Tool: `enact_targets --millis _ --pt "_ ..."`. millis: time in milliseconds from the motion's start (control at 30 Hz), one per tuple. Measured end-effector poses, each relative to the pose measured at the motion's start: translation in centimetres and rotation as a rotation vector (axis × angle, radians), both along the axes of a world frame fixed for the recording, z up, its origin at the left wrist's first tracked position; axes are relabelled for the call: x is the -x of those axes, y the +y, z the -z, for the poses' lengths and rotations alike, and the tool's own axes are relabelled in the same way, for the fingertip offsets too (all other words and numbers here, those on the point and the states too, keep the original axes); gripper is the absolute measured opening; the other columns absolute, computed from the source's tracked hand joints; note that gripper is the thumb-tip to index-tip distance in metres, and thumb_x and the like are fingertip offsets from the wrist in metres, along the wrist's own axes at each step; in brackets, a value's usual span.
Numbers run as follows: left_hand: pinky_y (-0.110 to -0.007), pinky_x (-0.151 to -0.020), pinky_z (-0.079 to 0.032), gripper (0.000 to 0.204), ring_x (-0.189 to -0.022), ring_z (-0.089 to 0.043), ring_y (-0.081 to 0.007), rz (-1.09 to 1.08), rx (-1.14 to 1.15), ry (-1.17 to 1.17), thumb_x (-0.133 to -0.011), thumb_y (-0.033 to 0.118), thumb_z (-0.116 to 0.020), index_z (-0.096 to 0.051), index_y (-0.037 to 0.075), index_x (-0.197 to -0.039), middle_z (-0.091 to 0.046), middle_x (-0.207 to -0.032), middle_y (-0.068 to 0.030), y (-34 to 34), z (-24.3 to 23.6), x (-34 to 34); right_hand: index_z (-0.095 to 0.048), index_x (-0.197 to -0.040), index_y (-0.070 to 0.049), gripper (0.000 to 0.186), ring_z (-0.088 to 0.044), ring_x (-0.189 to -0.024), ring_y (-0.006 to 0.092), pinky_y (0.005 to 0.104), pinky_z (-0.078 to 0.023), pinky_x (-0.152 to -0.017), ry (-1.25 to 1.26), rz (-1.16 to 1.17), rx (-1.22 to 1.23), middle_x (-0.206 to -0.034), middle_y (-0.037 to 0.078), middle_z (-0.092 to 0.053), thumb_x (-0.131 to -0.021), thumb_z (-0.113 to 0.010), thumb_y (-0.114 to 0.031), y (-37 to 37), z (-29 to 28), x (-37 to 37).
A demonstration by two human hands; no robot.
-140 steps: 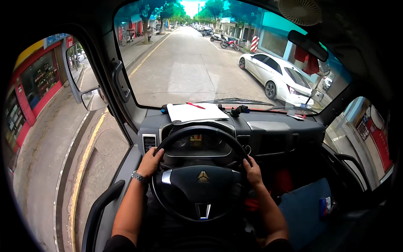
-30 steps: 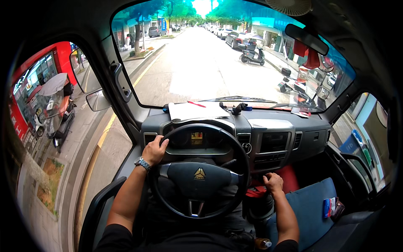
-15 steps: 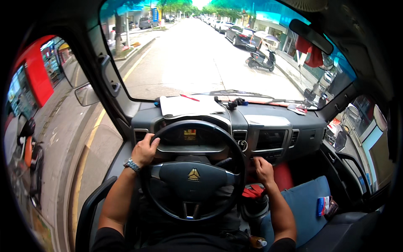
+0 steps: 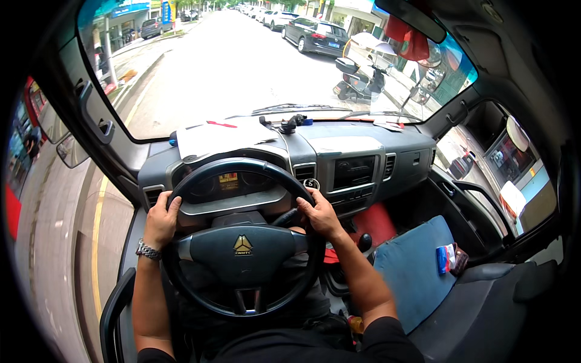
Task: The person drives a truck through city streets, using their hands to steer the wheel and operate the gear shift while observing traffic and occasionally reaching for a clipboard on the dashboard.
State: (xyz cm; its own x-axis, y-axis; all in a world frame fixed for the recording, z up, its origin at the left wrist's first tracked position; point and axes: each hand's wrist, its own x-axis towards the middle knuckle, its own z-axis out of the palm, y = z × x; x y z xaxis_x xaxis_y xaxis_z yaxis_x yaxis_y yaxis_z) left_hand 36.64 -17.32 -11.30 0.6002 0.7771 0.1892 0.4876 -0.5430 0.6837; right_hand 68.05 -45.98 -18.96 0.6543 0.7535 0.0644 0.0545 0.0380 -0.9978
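A black steering wheel (image 4: 244, 311) with a gold emblem at its hub fills the middle of the view. Wrapped round the upper left of its rim is my left hand (image 4: 160, 222), thumb along the inner side; a metal-banded watch (image 4: 147, 250) sits on that wrist. My right hand (image 4: 321, 215) is closed on the rim at the upper right, thumb on top. Behind the wheel, an instrument cluster (image 4: 229, 179) shows a small lit yellow display. The gear lever knob (image 4: 364, 242) stands to the right of the wheel, apart from my right hand.
White papers (image 4: 224, 138) with a red pen lie on the dashboard. A blue seat cushion (image 4: 414, 272) at right carries a small blue-and-white packet (image 4: 446, 259). Through the windscreen, a parked scooter (image 4: 362, 81) and a dark car (image 4: 313, 35) line the road's right side.
My right hand has left the spot below the dashboard screen and taken hold of the wheel rim. My left hand keeps its grip. The view has turned right; the scooter looks nearer.
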Motion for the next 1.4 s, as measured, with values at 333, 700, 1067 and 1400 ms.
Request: enact_targets --millis 333,700,1067,1400 --pt "-0.051 -0.080 -0.055 0.047 -0.094 -0.072 -0.0469 0.010 -0.140 0.021 -0.109 0.046 -0.058 -0.062 0.005 -0.132 -0.074 -0.094 -0.0257 0.4 0.9 -0.3 -0.058 -0.140 -0.002 0.048 -0.063 -0.065 0.0095 0.0281 -0.052 -0.060 -0.088 0.085 0.026 -0.086 0.002 -0.070 -0.104 -0.073 -0.031 -0.5 1.5 0.3" --pt "-0.049 -0.078 -0.056 0.041 -0.094 -0.073 -0.0454 0.152 -0.227 -0.090 -0.110 0.042 -0.058 -0.063 0.005 -0.128 -0.075 -0.097 -0.0248 1.9 1.6 -0.8 -0.058 -0.141 -0.003 0.056 -0.070 -0.067 0.0154 0.0325 -0.055 -0.064 -0.147 0.150 0.083 -0.083 0.009 -0.073 -0.102 -0.074 -0.039 -1.2 2.6 0.8" --pt "-0.047 -0.075 -0.055 0.039 -0.086 -0.074 -0.0411 0.141 -0.204 0.004 -0.109 0.042 -0.060 -0.063 0.007 -0.127 -0.073 -0.087 -0.0230 2.3 1.5 -2.2 -0.058 -0.140 -0.003 0.055 -0.066 -0.064 0.0110 0.0290 -0.054 -0.059 -0.087 0.201 0.024 -0.086 0.004 -0.070 -0.103 -0.072 -0.041 -2.4 3.5 1.6" --pt "-0.051 -0.086 -0.057 0.047 -0.101 -0.074 -0.0443 0.078 -0.175 0.089 -0.107 0.049 -0.060 -0.063 0.010 -0.134 -0.077 -0.103 -0.0245 1.6 0.4 -2.2 -0.057 -0.137 -0.002 0.048 -0.064 -0.061 0.0095 0.0267 -0.050 -0.053 0.002 0.171 -0.040 -0.087 0.002 -0.067 -0.105 -0.072 -0.035 -2.5 4.1 2.0"
